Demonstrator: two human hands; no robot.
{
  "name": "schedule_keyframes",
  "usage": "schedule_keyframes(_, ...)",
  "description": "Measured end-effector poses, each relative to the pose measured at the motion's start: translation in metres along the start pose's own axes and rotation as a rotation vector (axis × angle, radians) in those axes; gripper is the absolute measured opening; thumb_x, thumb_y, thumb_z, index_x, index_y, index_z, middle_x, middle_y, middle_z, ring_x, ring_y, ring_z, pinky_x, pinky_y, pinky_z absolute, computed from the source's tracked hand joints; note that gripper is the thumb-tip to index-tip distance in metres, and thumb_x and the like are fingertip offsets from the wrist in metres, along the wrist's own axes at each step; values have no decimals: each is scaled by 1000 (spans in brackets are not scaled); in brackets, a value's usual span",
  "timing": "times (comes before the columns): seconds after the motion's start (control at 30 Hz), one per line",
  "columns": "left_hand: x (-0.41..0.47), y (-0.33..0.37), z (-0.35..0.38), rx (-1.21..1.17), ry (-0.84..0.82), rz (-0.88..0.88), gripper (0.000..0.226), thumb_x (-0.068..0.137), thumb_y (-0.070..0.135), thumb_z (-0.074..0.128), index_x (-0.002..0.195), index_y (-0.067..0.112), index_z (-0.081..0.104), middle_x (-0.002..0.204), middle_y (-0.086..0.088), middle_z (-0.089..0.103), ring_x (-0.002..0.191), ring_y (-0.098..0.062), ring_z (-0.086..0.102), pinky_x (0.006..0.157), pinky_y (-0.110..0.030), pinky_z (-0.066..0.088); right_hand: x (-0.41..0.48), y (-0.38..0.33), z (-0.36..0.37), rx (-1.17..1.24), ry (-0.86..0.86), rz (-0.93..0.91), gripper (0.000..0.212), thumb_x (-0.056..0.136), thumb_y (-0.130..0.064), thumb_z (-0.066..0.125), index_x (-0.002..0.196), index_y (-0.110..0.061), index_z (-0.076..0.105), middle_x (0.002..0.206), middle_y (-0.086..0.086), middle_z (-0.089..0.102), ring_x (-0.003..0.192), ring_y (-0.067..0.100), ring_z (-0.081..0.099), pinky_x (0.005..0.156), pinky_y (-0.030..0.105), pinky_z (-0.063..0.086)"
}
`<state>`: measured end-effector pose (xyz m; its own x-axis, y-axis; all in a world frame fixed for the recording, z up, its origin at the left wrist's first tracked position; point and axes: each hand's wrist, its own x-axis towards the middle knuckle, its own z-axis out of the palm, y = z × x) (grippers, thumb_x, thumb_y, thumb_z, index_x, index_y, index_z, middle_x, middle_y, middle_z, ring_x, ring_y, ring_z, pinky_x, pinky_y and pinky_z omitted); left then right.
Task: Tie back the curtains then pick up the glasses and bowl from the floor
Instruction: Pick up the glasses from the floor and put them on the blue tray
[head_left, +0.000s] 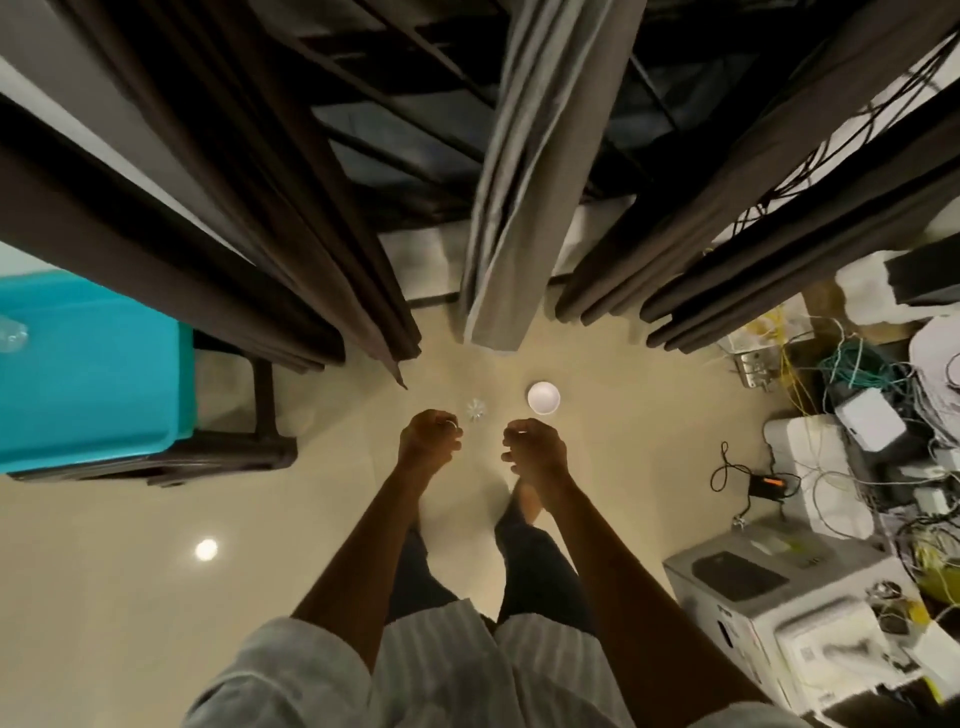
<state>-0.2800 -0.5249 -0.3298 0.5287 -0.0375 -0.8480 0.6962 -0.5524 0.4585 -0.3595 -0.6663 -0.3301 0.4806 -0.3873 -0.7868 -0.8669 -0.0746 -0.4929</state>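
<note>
Floor (130, 597) holds bowl (543, 397), glass (475, 408) (printer (769, 582) writing blurred); left hand (428, 441), right hand (535, 449): fingers (514, 432) clenched.

I count two hands, a left hand (428, 441) and a right hand (535, 449). On the floor (130, 597) I see one white bowl (543, 397) and one clear glass (475, 408). One grey curtain (519, 208) hangs in the middle. The dark curtains (322, 234) come to four bunches as I read them, two on each side of it. One turquoise bench (88, 374) stands at the left.
</note>
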Motion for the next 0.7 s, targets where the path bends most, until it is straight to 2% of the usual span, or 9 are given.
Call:
schedule_keyframes(0.07,14,-1,23,89,11,29,23,98,15,55,112,3,68,105,-12,74,97,-29,73,92,-45,58,23,9,-14,-70,-37,-18,26,94,-26,56,113,-20,71,111,1,76,93,21,75,97,43,57)
schedule_keyframes(0.2,59,-12,63,290,21,76,22,97,20,51,110,17,68,115,-5,72,103,-23,70,93,-42,57,70,21,-33,-281,-119,-130,34,98,-27,53,128,-17,66,128,1,70,116,25,67,106,38,50)
schedule_keyframes(0.37,102,-24,94,493,33,130,36,102,29,47,133,16,58,135,-6,63,123,-27,59,106,-39,47,139,43,-28,-427,-174,-249,35,100,-19,56,133,-11,62,136,5,66,126,23,60,103,27,43)
schedule_keyframes(0.43,130,-34,101,543,8,138,39,102,31,48,137,15,55,139,-8,61,128,-28,56,107,-37,45,171,59,-16,-479,-205,-275,36,99,-20,57,134,-11,61,136,6,66,127,22,60,104,29,43)
schedule_keyframes(0.57,202,-56,113,632,-34,155,40,101,37,48,137,20,53,137,-7,62,125,-30,57,104,-40,48,236,95,8,-558,-231,-300,38,98,-23,58,135,-14,59,135,8,65,126,24,60,106,37,48)
schedule_keyframes(0.7,263,-85,120,681,-17,164,39,100,36,49,135,21,54,134,-5,65,124,-30,58,103,-41,48,297,127,34,-646,-272,-313,40,97,-25,58,136,-14,57,135,9,63,124,26,61,104,37,50)
